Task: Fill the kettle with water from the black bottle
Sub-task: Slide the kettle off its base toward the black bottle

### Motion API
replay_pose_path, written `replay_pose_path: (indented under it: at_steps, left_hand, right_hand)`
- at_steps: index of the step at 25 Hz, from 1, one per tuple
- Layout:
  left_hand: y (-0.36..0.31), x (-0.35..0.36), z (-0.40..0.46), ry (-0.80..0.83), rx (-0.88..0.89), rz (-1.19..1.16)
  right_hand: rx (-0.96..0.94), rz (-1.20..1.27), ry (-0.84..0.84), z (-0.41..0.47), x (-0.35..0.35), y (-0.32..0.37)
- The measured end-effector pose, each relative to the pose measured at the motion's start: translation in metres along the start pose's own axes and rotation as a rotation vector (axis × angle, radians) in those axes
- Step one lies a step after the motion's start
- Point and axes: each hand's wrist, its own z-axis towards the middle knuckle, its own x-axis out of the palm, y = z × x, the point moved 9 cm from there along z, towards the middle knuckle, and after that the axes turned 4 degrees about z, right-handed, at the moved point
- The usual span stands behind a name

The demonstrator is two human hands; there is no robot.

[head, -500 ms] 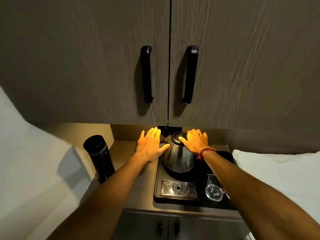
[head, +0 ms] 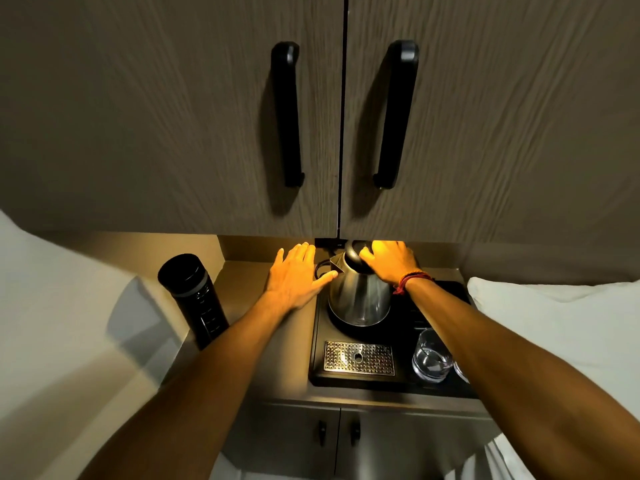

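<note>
A steel kettle point(head: 358, 301) stands on a black tray point(head: 318, 358) on a small counter. My right hand point(head: 389, 263) grips its black lid point(head: 354, 255), which is tilted up from the kettle's top. My left hand point(head: 296, 275) hovers flat with spread fingers just left of the kettle, its thumb by the spout. The black bottle point(head: 194, 296) stands upright with its cap on at the counter's left edge, apart from both hands.
A drip grate point(head: 358, 358) and a clear glass point(head: 431, 360) sit at the tray's front. Two cupboard doors with black handles point(head: 289, 114) hang low over the counter. White bedding point(head: 561, 323) lies to the right, a white surface to the left.
My right hand has closed on the kettle lid and tipped it up. The left hand stays beside the kettle.
</note>
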Motion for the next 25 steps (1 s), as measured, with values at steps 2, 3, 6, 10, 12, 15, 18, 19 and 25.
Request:
replay_pose_path:
  at_steps: [2, 3, 6, 10, 12, 15, 18, 19, 25]
  left_hand:
    - [0.006, 0.0, 0.0, -0.009, -0.003, 0.011]
    - [0.01, -0.001, 0.001, -0.006, -0.005, 0.012]
    - [0.023, -0.009, 0.0, -0.019, -0.018, 0.027]
    - [0.046, -0.02, -0.013, -0.043, -0.054, 0.049]
    - [0.056, -0.027, -0.025, -0.048, -0.07, 0.107]
    - [0.07, -0.042, -0.04, -0.072, -0.083, 0.212]
    - [0.089, -0.055, -0.049, -0.082, -0.124, 0.266]
    - [0.097, -0.059, -0.053, -0.08, -0.144, 0.275]
    - [0.116, -0.069, -0.066, -0.08, -0.203, 0.306]
  right_hand:
    - [0.008, 0.156, 0.052, 0.001, -0.002, -0.002]
    - [0.022, 0.265, 0.072, 0.001, -0.004, -0.005]
    - [0.18, 0.697, 0.17, -0.011, -0.004, -0.031]
    - [0.341, 0.774, 0.114, -0.03, 0.008, -0.072]
    - [0.348, 0.8, 0.088, -0.028, 0.015, -0.072]
    - [0.37, 0.836, -0.013, -0.023, 0.014, -0.069]
    - [0.384, 0.855, -0.046, -0.022, 0.017, -0.073]
    - [0.376, 0.839, -0.042, -0.02, 0.017, -0.07]
    - [0.376, 0.797, 0.019, -0.013, 0.012, -0.053]
